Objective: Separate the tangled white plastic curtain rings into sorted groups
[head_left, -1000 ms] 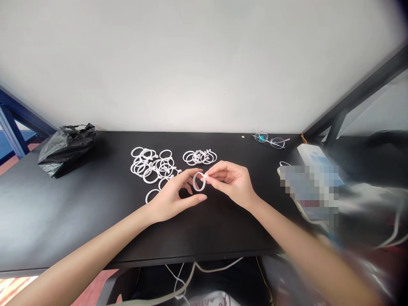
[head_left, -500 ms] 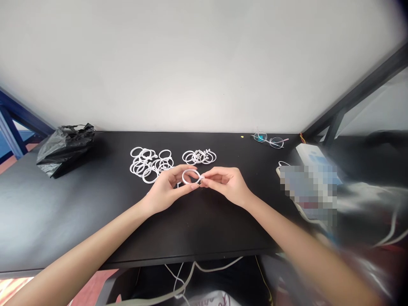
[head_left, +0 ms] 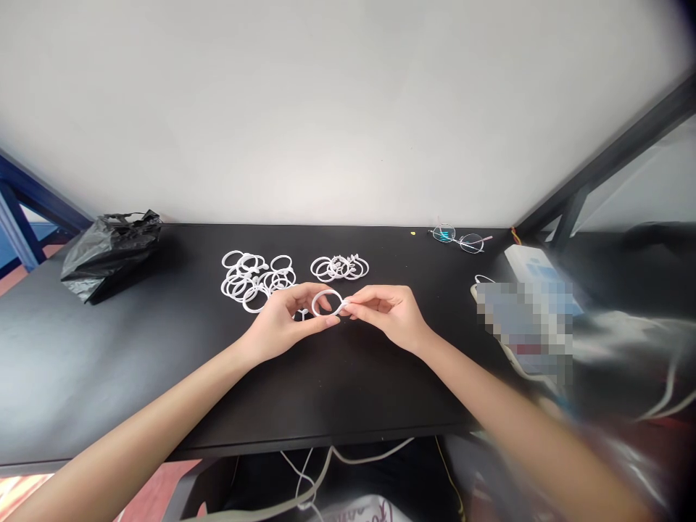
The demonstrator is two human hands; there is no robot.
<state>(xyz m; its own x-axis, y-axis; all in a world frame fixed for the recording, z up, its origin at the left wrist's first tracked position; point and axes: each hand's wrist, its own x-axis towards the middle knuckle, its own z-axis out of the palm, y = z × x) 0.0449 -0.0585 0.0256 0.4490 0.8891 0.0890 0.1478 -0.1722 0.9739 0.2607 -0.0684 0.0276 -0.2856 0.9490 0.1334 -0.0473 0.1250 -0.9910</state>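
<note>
Bench: black; on my feed it carries the ring pile, my landmark.
Black bag: crumpled, well left of the ring pile.
Left hand: near right of the ring pile; fingers grasping the held ring by its loop.
Right hand: farther right; fingers pinching that ring's narrowed end.
Small cluster: white rings, right of the ring pile.
Held ring: white, between both hands, right of the ring pile.

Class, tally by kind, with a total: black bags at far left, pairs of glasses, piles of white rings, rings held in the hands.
Black bag: 1
Pair of glasses: 1
Left ring pile and right ring pile: 2
Held ring: 1
Total: 5
</note>
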